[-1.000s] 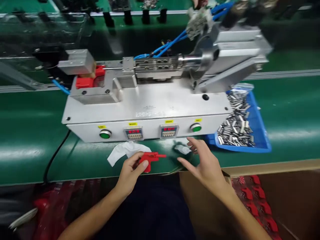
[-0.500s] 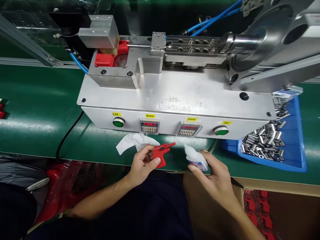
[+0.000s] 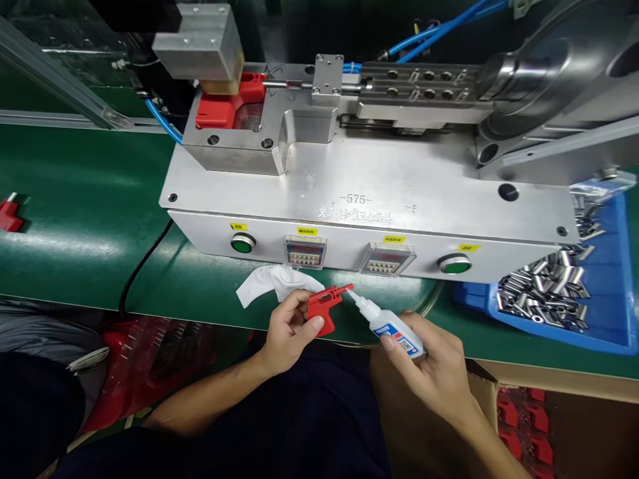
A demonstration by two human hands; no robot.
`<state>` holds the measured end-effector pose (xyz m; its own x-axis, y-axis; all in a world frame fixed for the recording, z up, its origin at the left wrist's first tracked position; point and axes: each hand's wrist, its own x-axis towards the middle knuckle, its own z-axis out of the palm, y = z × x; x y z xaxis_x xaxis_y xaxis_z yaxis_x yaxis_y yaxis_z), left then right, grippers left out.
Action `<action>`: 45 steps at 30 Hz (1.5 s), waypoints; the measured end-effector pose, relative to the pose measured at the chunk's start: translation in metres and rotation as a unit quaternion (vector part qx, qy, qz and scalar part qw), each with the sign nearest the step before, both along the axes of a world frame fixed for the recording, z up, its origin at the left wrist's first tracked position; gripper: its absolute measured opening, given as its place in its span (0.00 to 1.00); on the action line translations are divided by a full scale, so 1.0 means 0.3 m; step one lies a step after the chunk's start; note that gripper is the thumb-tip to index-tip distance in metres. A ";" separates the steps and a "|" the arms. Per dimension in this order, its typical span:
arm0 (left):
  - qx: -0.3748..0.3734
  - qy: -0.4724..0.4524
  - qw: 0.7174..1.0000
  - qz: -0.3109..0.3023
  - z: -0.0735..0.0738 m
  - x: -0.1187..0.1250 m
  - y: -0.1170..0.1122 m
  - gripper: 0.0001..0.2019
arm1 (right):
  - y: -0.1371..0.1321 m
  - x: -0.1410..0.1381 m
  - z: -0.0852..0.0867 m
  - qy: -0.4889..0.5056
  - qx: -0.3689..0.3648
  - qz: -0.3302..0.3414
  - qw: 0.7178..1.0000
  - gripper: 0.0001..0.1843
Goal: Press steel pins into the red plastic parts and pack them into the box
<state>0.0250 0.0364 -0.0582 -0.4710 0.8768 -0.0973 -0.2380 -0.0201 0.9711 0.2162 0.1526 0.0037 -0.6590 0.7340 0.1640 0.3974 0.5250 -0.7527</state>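
My left hand [image 3: 292, 329] is closed round the grip of a red plastic pistol-shaped part [image 3: 323, 307], whose thin barrel points right. In my right hand [image 3: 434, 352] is a white Loctite glue bottle [image 3: 397, 332], tilted with its nozzle toward my left. The nozzle tip is at the end of the red barrel; whether they touch I cannot tell. Behind my left hand a white cloth [image 3: 279, 282] lies on the green bench. Another red part [image 3: 217, 110] sits in the metal fixture under a pressing block, with a rod at its right end.
The press machine [image 3: 299, 193] with green buttons stands just beyond my hands. On the right, a blue bin [image 3: 612, 266] holds several metal tubes. A red part [image 3: 10, 214] lies far left on the bench. Below right, a carton holds several red parts [image 3: 539, 419].
The glue bottle has tilted and its nozzle has come to the barrel end. In the fixture, the slide has moved right relative to the block. The view has shifted slightly.
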 end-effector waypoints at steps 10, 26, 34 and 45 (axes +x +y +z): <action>-0.002 0.003 1.000 -0.005 -0.006 0.001 -0.007 0.13 | 0.003 0.007 0.009 0.015 0.020 0.012 1.000 0.10; -0.019 0.009 1.000 -0.017 -0.016 0.001 -0.024 0.14 | 0.026 0.026 -0.001 0.084 -0.212 -0.009 0.974 0.17; -0.094 0.034 0.995 -0.010 -0.049 -0.052 -0.032 0.18 | 0.023 0.054 -0.052 0.050 -0.146 -0.026 0.988 0.07; -0.111 0.046 0.987 -0.108 -0.079 -0.149 -0.032 0.21 | 0.050 0.199 0.084 -0.080 0.038 0.008 0.996 0.19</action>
